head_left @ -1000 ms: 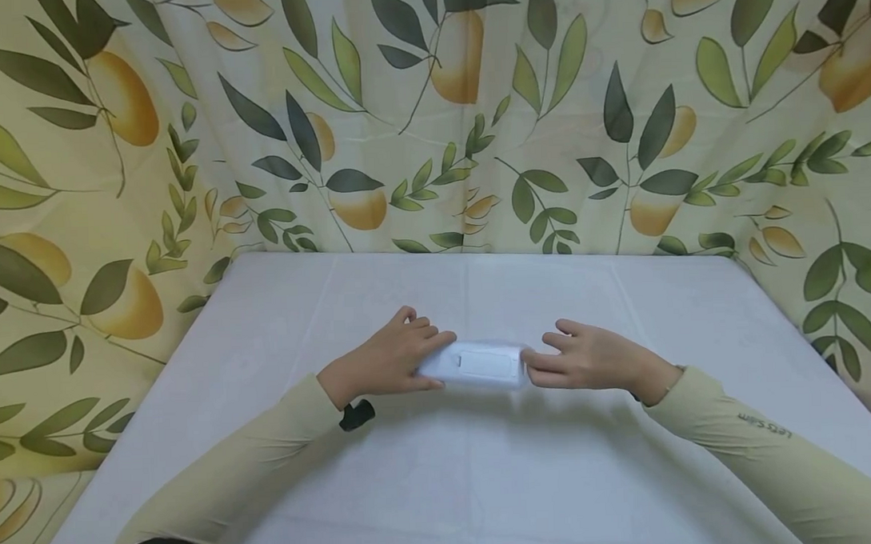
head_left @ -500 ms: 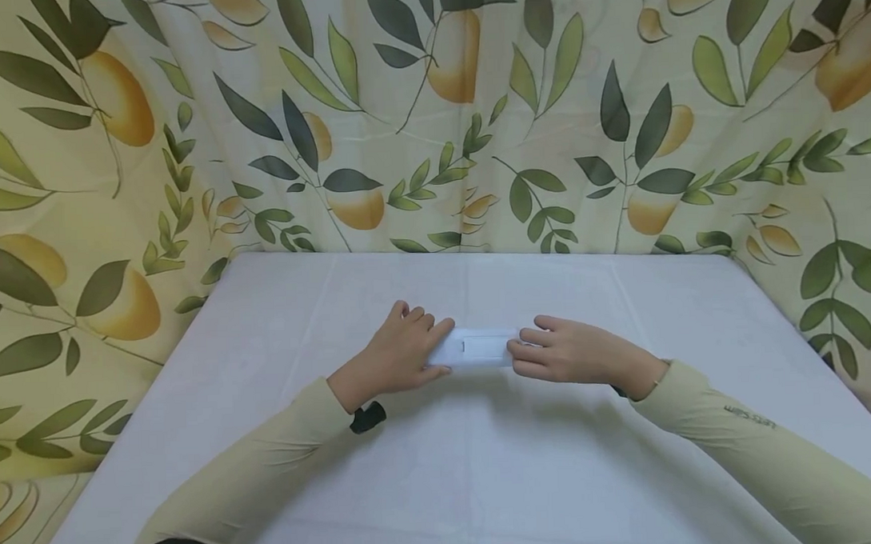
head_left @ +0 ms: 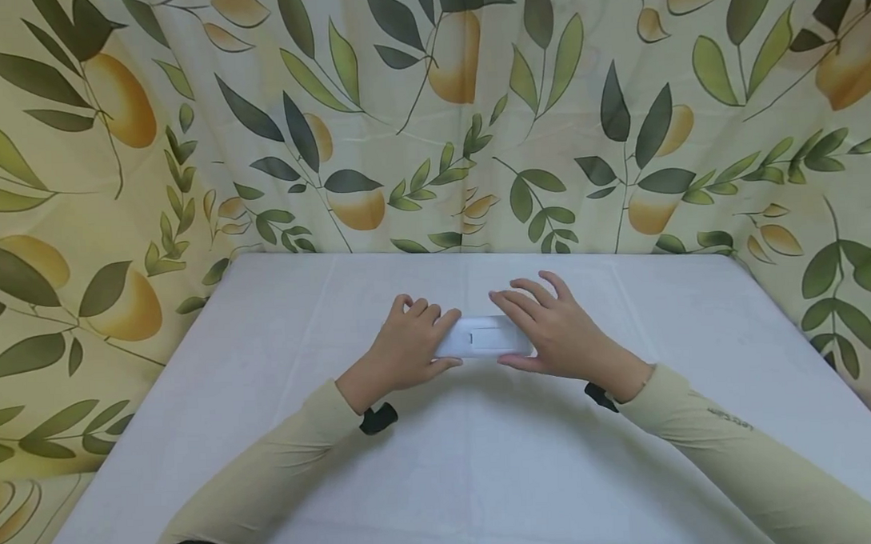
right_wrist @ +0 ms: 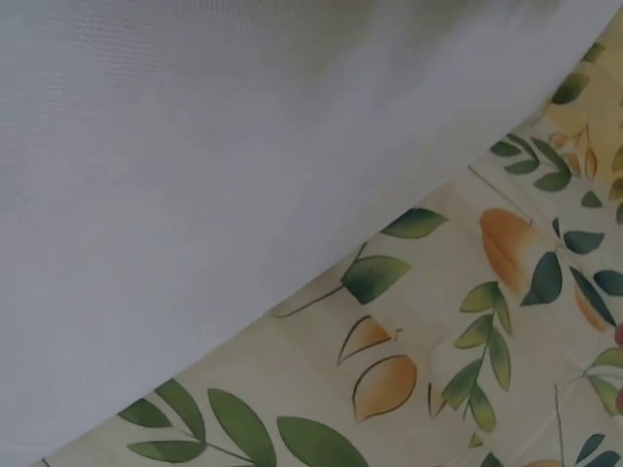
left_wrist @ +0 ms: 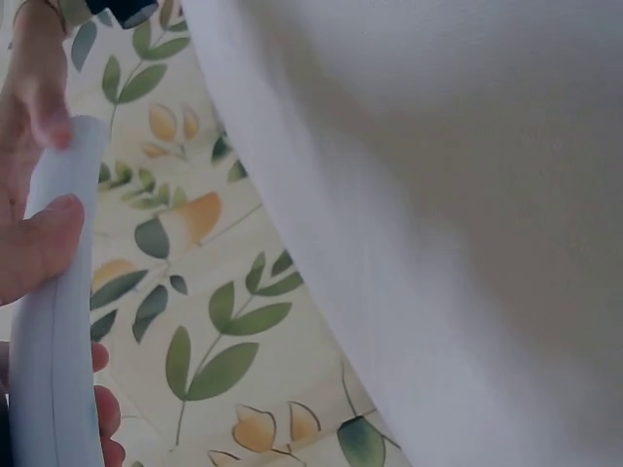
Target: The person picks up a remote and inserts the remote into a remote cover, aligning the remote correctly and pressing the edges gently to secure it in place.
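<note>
A white remote control [head_left: 484, 338] is held above the white table, its back with a rectangular battery cover turned upward. My left hand [head_left: 402, 349] grips its left end, thumb along the near edge and fingers at the far edge. At the right end is my right hand [head_left: 563, 331], with its thumb on the near edge, the index finger by the far edge and the other fingers raised. In the left wrist view the remote's long side seam shows, with my left thumb [left_wrist: 49, 243] against its side. The right wrist view shows neither the remote nor a clearly visible hand.
The white-covered table [head_left: 471, 463] stretches under both arms. A curtain [head_left: 431, 144] printed with leaves and fruit hangs behind the table and along its left side. Black bands are on both wrists.
The remote has moved up and slightly right in the head view and is lifted farther away. My right hand has shifted from fingertips at its end to thumb and fingers around that end.
</note>
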### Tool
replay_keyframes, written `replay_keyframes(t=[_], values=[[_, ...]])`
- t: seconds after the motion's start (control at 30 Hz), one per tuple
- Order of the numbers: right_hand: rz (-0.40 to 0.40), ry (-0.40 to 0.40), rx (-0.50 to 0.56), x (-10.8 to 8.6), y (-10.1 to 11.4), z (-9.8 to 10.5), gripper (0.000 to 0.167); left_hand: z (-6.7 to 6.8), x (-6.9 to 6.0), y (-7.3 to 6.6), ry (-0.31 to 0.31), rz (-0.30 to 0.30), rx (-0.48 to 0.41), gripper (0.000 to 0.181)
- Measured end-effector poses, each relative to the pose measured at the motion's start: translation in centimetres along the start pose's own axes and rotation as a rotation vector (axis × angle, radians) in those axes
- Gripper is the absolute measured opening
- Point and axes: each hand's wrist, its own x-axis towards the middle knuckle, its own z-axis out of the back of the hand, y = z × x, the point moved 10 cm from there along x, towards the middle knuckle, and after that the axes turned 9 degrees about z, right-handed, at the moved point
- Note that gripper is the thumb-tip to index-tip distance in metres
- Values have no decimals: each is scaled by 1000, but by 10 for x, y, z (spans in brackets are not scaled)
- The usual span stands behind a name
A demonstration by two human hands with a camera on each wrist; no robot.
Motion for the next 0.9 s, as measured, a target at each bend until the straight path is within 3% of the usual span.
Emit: replay_keyframes(t=[0.1, 0.3, 0.43, 0.53, 0.7, 0.83, 0.9], values=[[11, 28, -26, 1, 2, -5, 83, 2, 0, 0, -21, 3, 4, 62], [87, -27, -104, 0, 15, -4, 79, 6, 1, 4, -40, 24, -14, 65], [94, -55, -107, -2, 16, -3, 62, 8, 3, 7, -37, 25, -64, 70], [64, -111, -65, -5, 11, 2, 53, 14, 5, 15, -74, 42, -115, 77], [-23, -210, 46, -12, -5, 11, 61, 23, 2, 37, -162, 94, -178, 77], [-88, -220, 113, -18, -16, 13, 57, 24, 0, 43, -189, 93, -190, 69], [-133, -206, 144, -20, -22, 12, 63, 25, -1, 44, -205, 90, -204, 68]])
